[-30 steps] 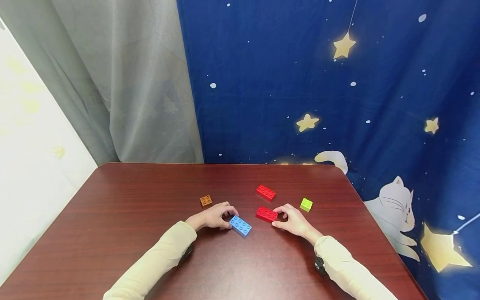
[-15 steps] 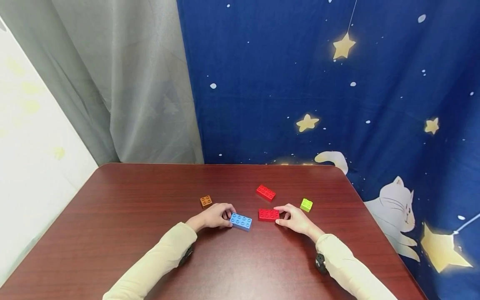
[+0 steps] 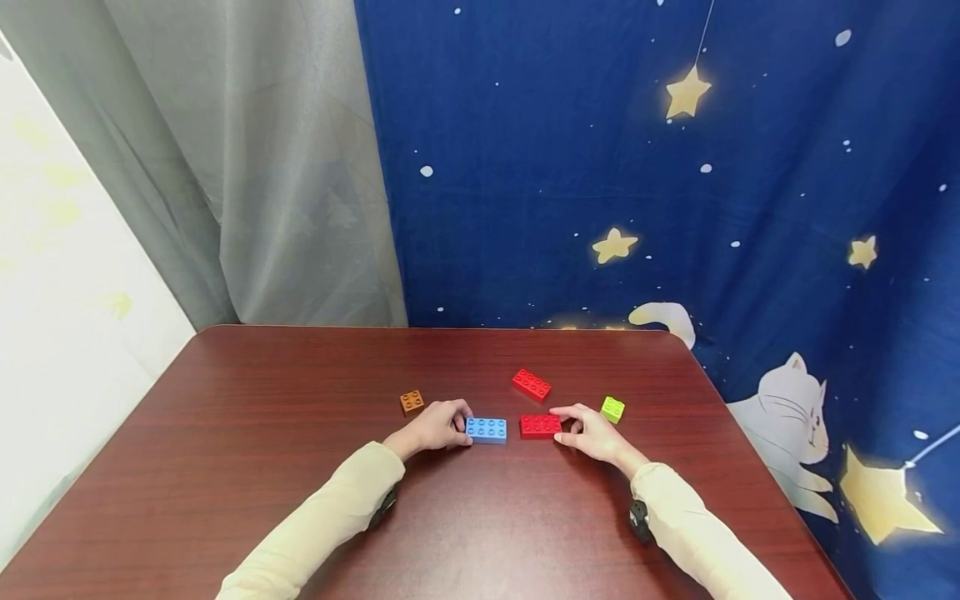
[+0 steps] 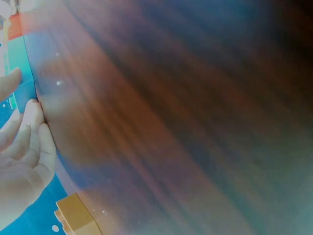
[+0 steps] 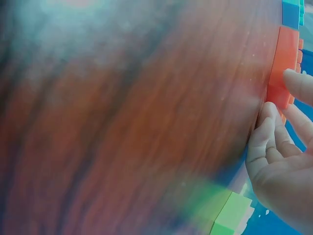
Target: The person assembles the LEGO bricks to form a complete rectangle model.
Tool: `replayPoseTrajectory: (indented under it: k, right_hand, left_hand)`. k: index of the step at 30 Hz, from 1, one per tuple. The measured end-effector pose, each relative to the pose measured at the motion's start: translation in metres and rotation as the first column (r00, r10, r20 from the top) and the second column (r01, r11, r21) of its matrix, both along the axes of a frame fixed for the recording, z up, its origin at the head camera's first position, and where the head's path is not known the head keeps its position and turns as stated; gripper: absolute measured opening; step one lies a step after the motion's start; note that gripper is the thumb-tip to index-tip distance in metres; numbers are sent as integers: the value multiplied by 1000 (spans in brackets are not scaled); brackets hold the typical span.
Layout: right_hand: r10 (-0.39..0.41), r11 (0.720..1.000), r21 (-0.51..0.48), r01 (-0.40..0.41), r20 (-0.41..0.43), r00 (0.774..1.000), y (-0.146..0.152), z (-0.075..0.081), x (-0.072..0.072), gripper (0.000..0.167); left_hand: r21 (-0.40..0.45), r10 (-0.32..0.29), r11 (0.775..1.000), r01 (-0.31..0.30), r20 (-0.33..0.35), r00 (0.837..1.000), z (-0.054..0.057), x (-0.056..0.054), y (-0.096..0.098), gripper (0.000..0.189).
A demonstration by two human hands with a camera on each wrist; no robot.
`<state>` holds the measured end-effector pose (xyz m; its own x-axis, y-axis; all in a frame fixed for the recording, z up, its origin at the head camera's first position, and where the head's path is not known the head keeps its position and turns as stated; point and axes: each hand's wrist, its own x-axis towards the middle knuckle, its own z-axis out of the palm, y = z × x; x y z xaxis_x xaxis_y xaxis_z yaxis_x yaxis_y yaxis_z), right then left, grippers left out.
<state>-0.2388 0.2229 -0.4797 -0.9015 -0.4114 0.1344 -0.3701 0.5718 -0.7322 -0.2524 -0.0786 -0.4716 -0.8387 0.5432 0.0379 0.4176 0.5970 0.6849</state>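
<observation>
My left hand [image 3: 438,426] pinches the left end of a blue toy brick [image 3: 486,430] that lies level on the table. In the left wrist view the thumb presses the side of that blue brick [image 4: 22,78]. Facing it across a narrow gap is a red toy brick [image 3: 540,427], whose right end my right hand [image 3: 595,434] holds between thumb and fingers. The right wrist view shows the thumb against this red brick [image 5: 284,63], with the blue one beyond. Both bricks stand studs up, roughly in line, not touching.
A second red brick [image 3: 532,385] lies farther back, at a slant. Beside the left hand is a small brown brick [image 3: 412,402]; past the right hand sits a small lime green one [image 3: 612,409]. The dark wooden table [image 3: 300,367] ends at a curtain [image 3: 525,167].
The blue brick has turned from a slant to straight and moved slightly away from me and right. The front red brick has also straightened and shifted a little right.
</observation>
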Motion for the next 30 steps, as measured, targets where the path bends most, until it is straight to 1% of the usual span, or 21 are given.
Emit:
replayPoseTrajectory:
  k: [2,8,15,21,30]
  right_hand:
    - [-1,1000,1,1,2,1000,0,0,-1,40]
    - [-25,1000,14,25,3,1000,-1,1,-1,39]
    - [-31,1000,4,30,14,999,-5,2,-1,39]
    - [-26,999,20,26,3,1000,-7,-2,-2,39]
    - [-26,999,41,26,-10,1000,-8,-2,-2,39]
  left_hand:
    - [-1,13,1000,-13,8,1000,1,-1,1,28]
    - [-1,24,1000,-24,-12,1000,3,-1,5,28]
    - [-17,46,999,-46,-24,999,2,-2,10,28]
    - [-44,51,998,-53,-42,998,3,-1,14,29]
    - [-62,54,997,-56,-38,998,1,-4,17,28]
